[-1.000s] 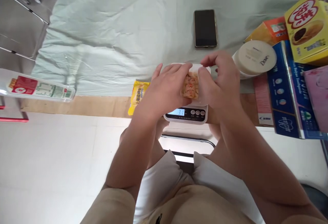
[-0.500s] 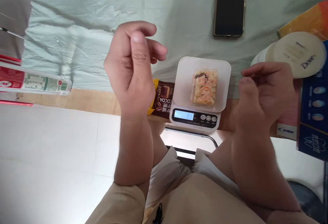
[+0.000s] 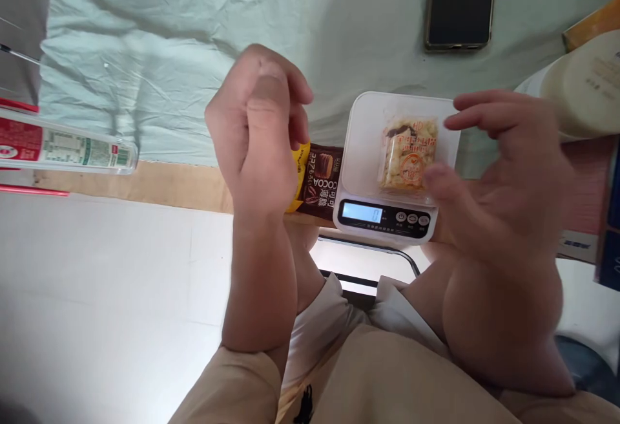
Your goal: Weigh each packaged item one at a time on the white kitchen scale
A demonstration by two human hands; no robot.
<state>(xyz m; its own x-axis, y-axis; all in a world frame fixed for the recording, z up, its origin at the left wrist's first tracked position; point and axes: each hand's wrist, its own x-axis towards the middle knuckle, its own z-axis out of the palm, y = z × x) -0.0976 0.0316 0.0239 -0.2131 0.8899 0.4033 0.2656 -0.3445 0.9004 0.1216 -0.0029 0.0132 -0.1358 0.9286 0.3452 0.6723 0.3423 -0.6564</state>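
A small white kitchen scale (image 3: 387, 217) stands at the table's near edge with a lit display. A clear-wrapped snack packet (image 3: 409, 152) lies in its white tray (image 3: 363, 146). My right hand (image 3: 504, 172) hovers just right of the tray, fingers spread and empty, with the thumb tip near the packet's lower corner. Left of the scale, my left hand (image 3: 256, 133) is raised with the fingers curled in on nothing. It partly covers a brown and yellow cocoa packet (image 3: 317, 181) lying beside the scale.
A black phone (image 3: 460, 0) lies on the pale green cloth (image 3: 194, 36) behind the scale. A cream jar (image 3: 586, 84) and boxes (image 3: 608, 217) crowd the right side. A clear plastic bottle (image 3: 62, 149) lies at the left edge. White floor lies below the table edge.
Both hands let go of the snack packet and lifted away, leaving it on the scale. Since then the right hand has come back toward the tray. The view has moved closer.
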